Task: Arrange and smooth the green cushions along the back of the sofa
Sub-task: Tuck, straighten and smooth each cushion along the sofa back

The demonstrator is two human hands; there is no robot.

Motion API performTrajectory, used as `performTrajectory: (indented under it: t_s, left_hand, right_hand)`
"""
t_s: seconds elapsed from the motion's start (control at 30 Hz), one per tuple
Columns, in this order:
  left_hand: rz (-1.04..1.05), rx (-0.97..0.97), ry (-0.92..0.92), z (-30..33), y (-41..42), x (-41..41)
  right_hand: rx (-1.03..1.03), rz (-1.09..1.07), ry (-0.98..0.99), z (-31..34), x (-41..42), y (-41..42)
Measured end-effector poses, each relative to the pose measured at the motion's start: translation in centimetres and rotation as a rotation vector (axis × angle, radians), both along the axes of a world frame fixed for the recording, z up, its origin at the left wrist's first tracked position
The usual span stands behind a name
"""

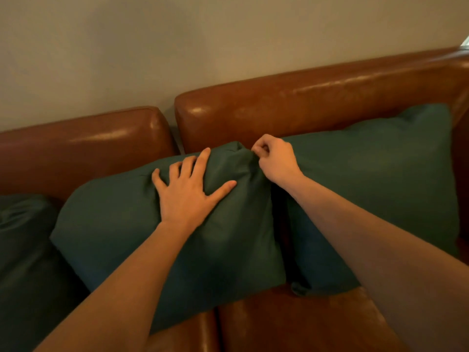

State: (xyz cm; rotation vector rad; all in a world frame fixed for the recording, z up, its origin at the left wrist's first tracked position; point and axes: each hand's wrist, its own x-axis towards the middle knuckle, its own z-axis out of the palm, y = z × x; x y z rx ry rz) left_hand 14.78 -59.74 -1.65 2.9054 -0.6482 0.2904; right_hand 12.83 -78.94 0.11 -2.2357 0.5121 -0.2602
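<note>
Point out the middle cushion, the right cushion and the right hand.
middle cushion [121, 224]: head view, bare front face left of the wrist.
right cushion [380, 179]: head view, centre of its front.
right hand [275, 161]: head view, back of the fist.

A plain pale wall [127, 47] rises behind, with a sliver of bright window [466, 41] at the far right edge.

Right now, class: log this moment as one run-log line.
left hand: flat on middle green cushion | right hand: pinching its top corner | right green cushion: leaning on leather sofa
</note>
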Motion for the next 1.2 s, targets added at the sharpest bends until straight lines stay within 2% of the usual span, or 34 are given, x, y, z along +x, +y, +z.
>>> performTrajectory:
  t_s: [0.13, 0.3, 0.4, 0.5, 0.67, 0.73, 0.83, 1.0, 1.13, 1.2]
  left_hand:
    - [0.002, 0.021, 0.028, 0.4, -0.4, 0.0]
    - [-0.063, 0.018, 0.028, 3.0, -1.9, 0.7]
    - [-0.195, -0.002, 0.091, 3.9, -3.8, 0.9]
    - [-0.231, -0.007, 0.159, 3.5, -4.3, 0.8]
    - [-0.172, 0.041, 0.159, 3.2, -3.6, 0.8]
    - [-0.159, 0.056, 0.167, 3.1, -3.7, 0.7]
    - [-0.154, 0.062, 0.177, 3.0, -3.8, 0.8]
    - [-0.162, 0.071, 0.189, 3.3, -3.7, 0.9]
    - [-0.164, 0.069, 0.181, 3.4, -3.3, 0.9]
    - [-0.167, 0.066, 0.185, 3.4, -3.3, 0.8]
  right_hand:
    - [0.184, 0.005, 0.025, 1.0, -0.2, -1.8]
    - [-0.017, 0.386, 0.238, 1.7, -0.2, -0.8]
    - [-0.096, 0.483, 0.324, 2.4, -0.2, 0.2]
    - [-0.186, 0.424, 0.221, 1.9, -0.9, 0.1]
    - [-0.123, 0.288, 0.09, 1.6, -2.3, -0.8]
    - [-0.051, 0.269, 0.065, 1.8, -2.5, -1.2]
    - [0.218, 0.22, 0.068, 2.3, -2.3, -1.9]
    - [0.488, 0.27, 0.201, 2.5, -1.8, -2.5]
    - [0.797, 0.306, 0.394, 3.1, -1.8, -3.3]
    - [0.816, 0.313, 0.438, 2.8, -1.7, -3.0]
